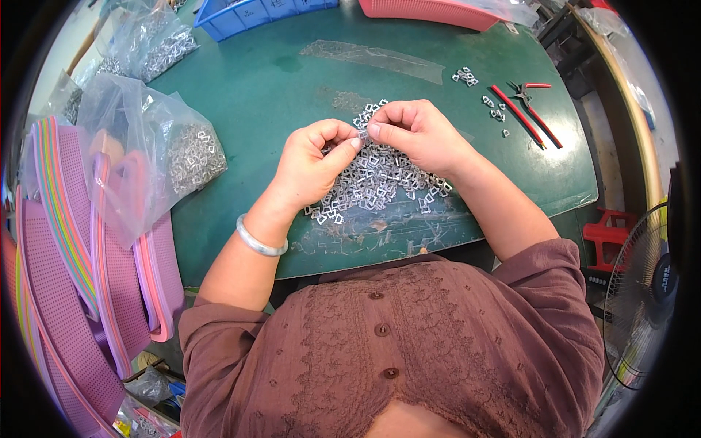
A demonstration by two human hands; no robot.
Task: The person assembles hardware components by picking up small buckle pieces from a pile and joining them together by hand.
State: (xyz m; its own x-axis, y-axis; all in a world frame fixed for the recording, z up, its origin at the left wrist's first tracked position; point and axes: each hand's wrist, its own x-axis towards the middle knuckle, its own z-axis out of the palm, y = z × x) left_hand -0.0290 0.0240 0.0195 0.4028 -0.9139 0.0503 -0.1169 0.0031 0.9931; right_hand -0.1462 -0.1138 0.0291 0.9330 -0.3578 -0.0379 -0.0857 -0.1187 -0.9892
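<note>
Many metal buckles point(380, 179) beneath both hands point(365, 139)

Bright, even daylight fell across the green counter point(292, 80), leaving only soft shadows under the hands. Clear tape near its far edge glared faintly. Fisheye bending curved the counter's edges; black vignette ringed everything.

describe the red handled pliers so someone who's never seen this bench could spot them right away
Start at the green work mat and go to its far right side, beyond the right hand. The small red-handled metal pliers lie there beside a loose red rod. They are the only tool among the scattered small silver metal buckles.
</note>
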